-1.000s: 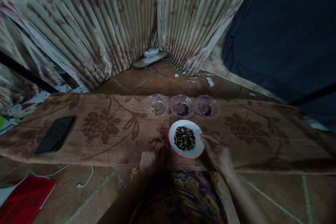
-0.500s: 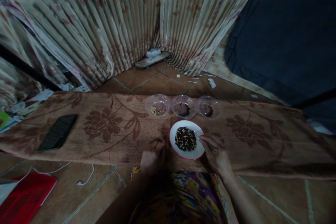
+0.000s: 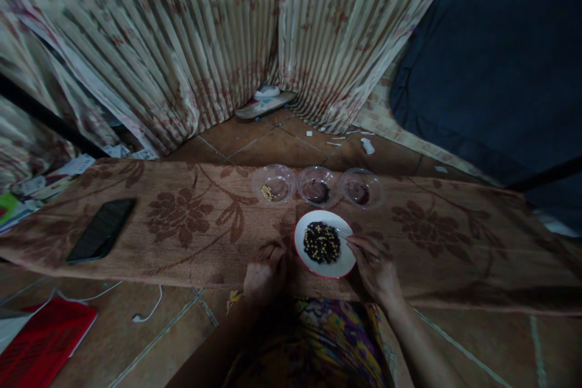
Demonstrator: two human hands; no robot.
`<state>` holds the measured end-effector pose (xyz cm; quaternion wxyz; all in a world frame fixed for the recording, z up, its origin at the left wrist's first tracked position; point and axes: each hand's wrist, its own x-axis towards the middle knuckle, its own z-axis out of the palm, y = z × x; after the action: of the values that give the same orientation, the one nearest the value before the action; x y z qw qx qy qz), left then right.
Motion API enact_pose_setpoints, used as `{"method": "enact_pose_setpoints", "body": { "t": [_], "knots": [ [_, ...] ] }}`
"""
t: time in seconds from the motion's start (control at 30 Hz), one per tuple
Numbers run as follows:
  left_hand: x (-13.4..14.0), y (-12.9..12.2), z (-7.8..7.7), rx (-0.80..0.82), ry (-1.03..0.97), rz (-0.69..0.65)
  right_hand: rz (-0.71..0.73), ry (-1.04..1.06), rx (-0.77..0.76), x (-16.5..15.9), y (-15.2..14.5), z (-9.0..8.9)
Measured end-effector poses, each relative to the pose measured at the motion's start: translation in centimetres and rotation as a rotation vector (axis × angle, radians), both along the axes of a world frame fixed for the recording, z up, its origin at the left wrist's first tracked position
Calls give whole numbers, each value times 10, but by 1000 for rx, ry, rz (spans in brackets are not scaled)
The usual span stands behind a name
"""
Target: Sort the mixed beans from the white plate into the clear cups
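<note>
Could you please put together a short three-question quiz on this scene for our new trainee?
1. True or false: the white plate holds a mix of dark and pale beans.
2. How many clear bowls stand beyond the plate?
3. Which hand holds the thin tool at the plate's edge: A) left hand, B) right hand?

Key
1. True.
2. Three: left bowl with pale beans, middle bowl and right bowl with darker contents.
3. B; the left hand rests curled on the floral cloth.
</note>
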<state>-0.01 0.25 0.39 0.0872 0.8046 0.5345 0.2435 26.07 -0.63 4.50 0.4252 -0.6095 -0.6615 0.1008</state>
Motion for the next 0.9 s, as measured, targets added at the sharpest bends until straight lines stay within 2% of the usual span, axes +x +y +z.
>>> {"method": "enact_pose_setpoints", "body": {
  "t": [0.9],
  "knots": [
    [-1, 0, 0, -11, -22, -15, 83, -57, -3, 3, 0, -4]
  ]
}}
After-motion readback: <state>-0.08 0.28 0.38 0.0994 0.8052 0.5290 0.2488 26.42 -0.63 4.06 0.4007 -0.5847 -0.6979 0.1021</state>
